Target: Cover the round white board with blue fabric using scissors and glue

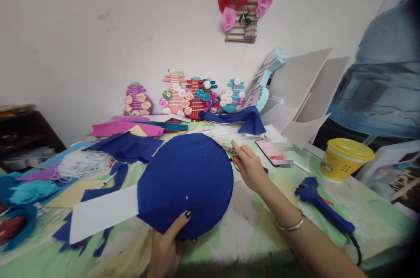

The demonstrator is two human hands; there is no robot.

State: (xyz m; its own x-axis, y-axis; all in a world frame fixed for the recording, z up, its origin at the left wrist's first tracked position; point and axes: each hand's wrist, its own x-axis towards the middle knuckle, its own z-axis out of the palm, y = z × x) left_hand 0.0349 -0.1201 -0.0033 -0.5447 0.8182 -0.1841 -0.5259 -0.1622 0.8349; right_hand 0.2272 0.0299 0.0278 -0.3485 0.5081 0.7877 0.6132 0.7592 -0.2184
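A round board covered in dark blue paper (190,177), with a bare white neck (105,213) sticking out to the left, is held up over the table. My left hand (168,241) grips its lower edge, thumb on the blue face and the other fingers mostly hidden behind. In my right hand (250,165) is a pair of scissors (229,149), closed round by the fingers. Their blades lie along the upper right rim of the disc; whether they are touching the paper I cannot tell. Blue paper scraps (120,177) lie under and beside the neck.
On the right lie a blue glue gun (323,206), a phone (272,152) and a yellow tub (346,160). Several flower-trimmed instrument models (197,99) stand against the wall, near white boards (298,81). White string (83,164) and pink paper (126,129) lie at left.
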